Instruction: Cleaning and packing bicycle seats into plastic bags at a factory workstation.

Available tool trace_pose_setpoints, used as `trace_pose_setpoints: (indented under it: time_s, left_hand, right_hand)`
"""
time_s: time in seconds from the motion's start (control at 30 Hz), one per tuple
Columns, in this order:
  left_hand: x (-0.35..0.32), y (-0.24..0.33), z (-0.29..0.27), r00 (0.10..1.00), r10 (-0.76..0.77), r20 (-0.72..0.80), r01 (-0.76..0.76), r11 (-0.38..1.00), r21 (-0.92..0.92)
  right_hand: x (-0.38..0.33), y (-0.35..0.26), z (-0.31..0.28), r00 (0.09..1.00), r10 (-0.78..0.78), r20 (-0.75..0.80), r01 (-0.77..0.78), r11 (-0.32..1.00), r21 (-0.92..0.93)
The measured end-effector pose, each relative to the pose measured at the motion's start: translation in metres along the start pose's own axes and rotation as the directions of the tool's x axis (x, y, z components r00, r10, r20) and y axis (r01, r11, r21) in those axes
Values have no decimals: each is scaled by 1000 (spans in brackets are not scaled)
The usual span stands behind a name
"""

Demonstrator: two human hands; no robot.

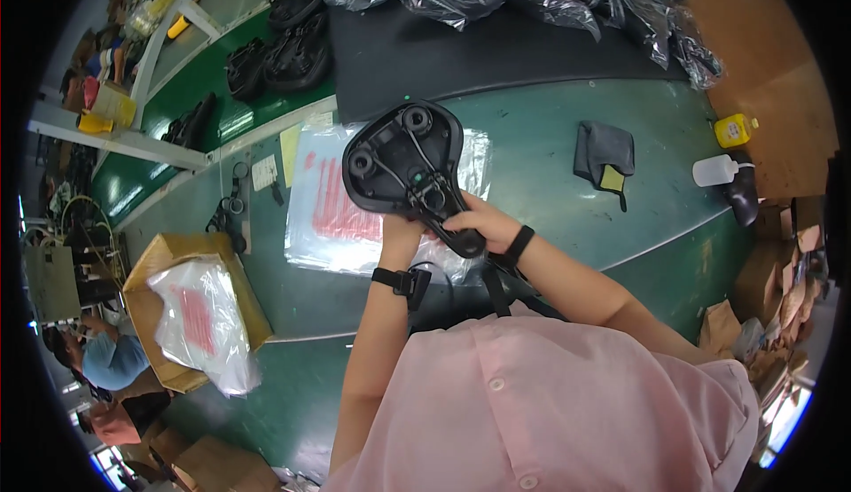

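i held a black bicycle saddle [383,192] underside up above clear plastic bags [307,237], its thin rails [390,176] and two round fittings [416,119] exposed. my right hand [483,223] gripped the narrow nose, thumb uppermost; my left hand's [403,229] fingers were hidden beneath, their grip impossible to tell.

Two bare hands close together, raised over the table [532,155] near the middle of its near edge.
The left hand [403,229] is held up at the end of a nearly upright left forearm [377,328], its fingers mostly hidden from view; the right hand [486,224] is curled in a grip, thumb [458,220] laid across on top and pointing inward, its right forearm [563,275] slanting in from the right, elbow bent, so both wrists converge.
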State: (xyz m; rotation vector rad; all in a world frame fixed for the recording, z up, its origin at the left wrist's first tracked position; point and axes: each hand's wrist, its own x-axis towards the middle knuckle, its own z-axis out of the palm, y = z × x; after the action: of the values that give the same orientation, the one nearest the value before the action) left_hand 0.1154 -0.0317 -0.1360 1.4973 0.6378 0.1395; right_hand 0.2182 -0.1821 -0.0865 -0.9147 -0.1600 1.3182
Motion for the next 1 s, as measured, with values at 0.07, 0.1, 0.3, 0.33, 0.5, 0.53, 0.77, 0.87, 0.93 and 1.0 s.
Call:
trace_pose_setpoints:
  time_s: [0.07, 0.1, 0.3, 0.33, 0.5, 0.53, 0.77, 0.87, 0.93, 1.0]
  left_hand:
    - [4, -2, -10, 999, -35, 14, 35, 999, -26]
    - [4, 0, -14, 996, -68, 49, 71, 996, -50]
    - [-15, -1, -89, 972, -196, -126, 49, 702, -711]
    - [-18, 14, -96, 964, -219, -149, 26, 638, -770]
    - [-51, 37, -151, 891, -160, -426, -259, 591, -764]
    - [-58, 43, -153, 908, -86, -411, -227, 722, -653]
    - [-45, 65, -79, 971, -117, -208, 25, 917, -398]
    - [-41, 57, -58, 999, -7, -44, -4, 966, -259]
    - [-42, 61, -41, 999, 16, -32, -21, 987, -162]
    - [-42, 61, -46, 997, -52, -52, 56, 995, 87]
  right_hand:
    - [26, 12, -9, 999, -20, -48, 20, 1000, 4]
    - [34, 14, -11, 994, -38, -100, 39, 999, 3]
    - [49, 17, -28, 972, -53, -229, 30, 994, -101]
    - [48, 17, -38, 958, -112, -264, 69, 984, -166]
    - [30, -7, -51, 927, -252, -279, 111, 892, -438]
    - [23, -13, -49, 926, -267, -269, 123, 884, -451]
    - [-23, -40, 6, 992, -120, -36, 114, 985, -133]
    - [-17, -33, 38, 994, 36, 107, -39, 999, 31]
    - [-3, -21, 46, 996, -9, 90, 10, 1000, -10]
    - [9, -11, 44, 994, -103, 34, 107, 983, -146]
